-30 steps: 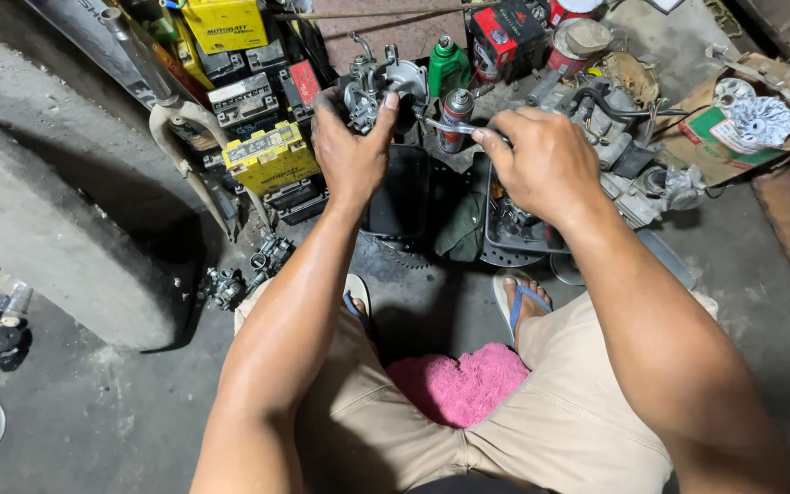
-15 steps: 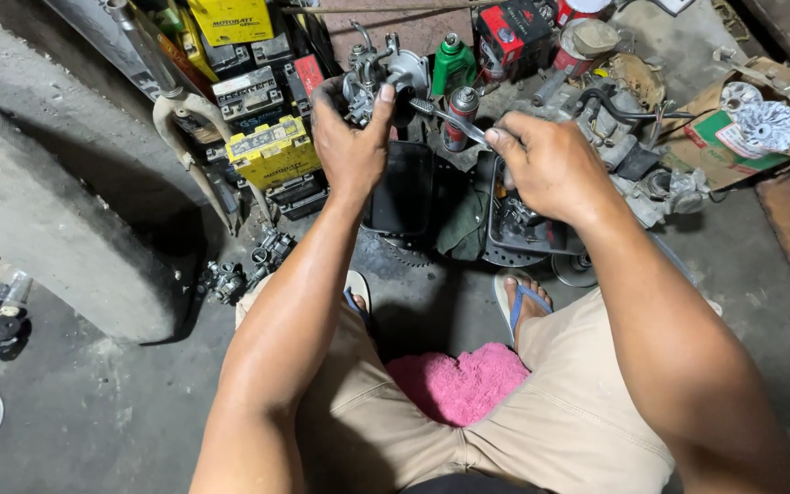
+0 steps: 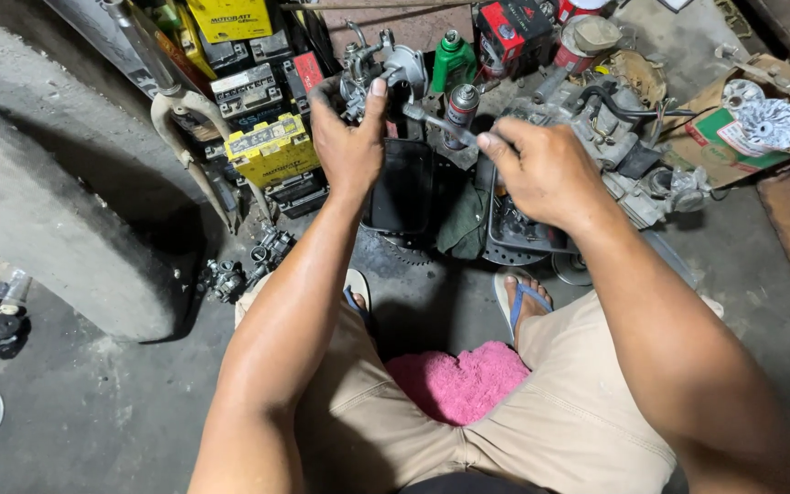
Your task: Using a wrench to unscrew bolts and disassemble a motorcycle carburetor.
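The carburetor [image 3: 378, 75] is held up above the black tray [image 3: 404, 187], the left hand [image 3: 347, 137] clasped around it. The right hand [image 3: 546, 169] grips a wrench [image 3: 432, 117] set against its side. It looks mid-job, the fastener not yet out. Below is a grimy concrete floor [image 3: 93, 402], with batteries [image 3: 272, 151] and engine parts [image 3: 614, 119] crowded around.

Concrete floor [image 3: 93, 421], grey and stained. A pink fuzzy cushion [image 3: 459, 380] is seen low in the middle. Yellow battery boxes [image 3: 272, 151] are stacked upper left, near a bare metal fork [image 3: 185, 119]. A green bottle [image 3: 454, 59] stands beside a red battery [image 3: 514, 32]. A silver finned fan part [image 3: 770, 123] rests in an open cardboard box [image 3: 715, 128] at right. Small carburettor parts [image 3: 226, 279] lie by a concrete block [image 3: 48, 229].
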